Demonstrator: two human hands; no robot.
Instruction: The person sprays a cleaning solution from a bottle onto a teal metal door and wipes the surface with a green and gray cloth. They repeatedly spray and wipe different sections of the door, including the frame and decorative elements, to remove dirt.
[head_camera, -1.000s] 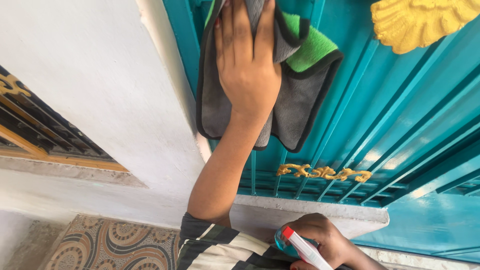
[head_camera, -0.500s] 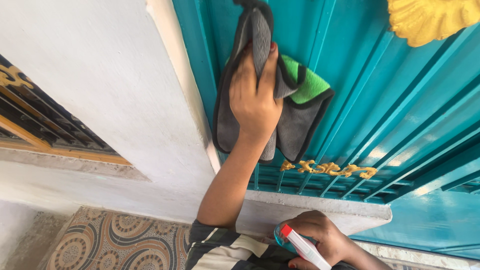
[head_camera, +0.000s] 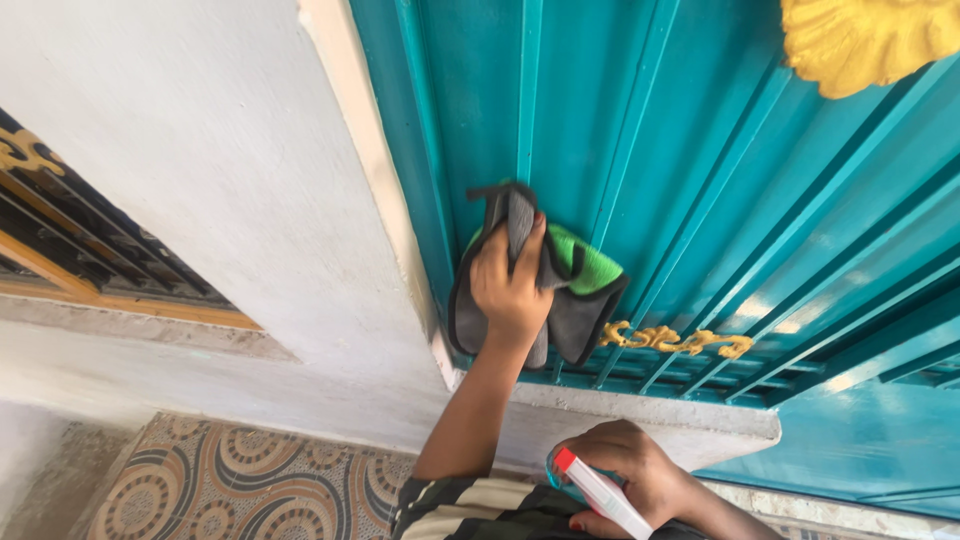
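Observation:
My left hand (head_camera: 510, 290) presses a grey and green cloth (head_camera: 580, 285) flat against the ribbed teal metal gate (head_camera: 700, 190), low down near its bottom rail. The cloth is bunched under my fingers and hangs to the right of the hand. Lower in the view, my right hand (head_camera: 625, 475) holds a spray bottle with a white and red nozzle (head_camera: 600, 492) close to my body, above the concrete sill (head_camera: 700, 415).
A white plastered wall (head_camera: 230, 190) adjoins the gate on the left. A small gold ornament (head_camera: 675, 340) sits on the gate's lower rail, and a large yellow ornament (head_camera: 870, 40) is at top right. A patterned tile floor (head_camera: 240, 485) lies below; a barred window (head_camera: 70, 240) is at far left.
My left hand has slid the cloth down the gate from high up to just above the bottom rail. The right hand has stayed put with the spray bottle.

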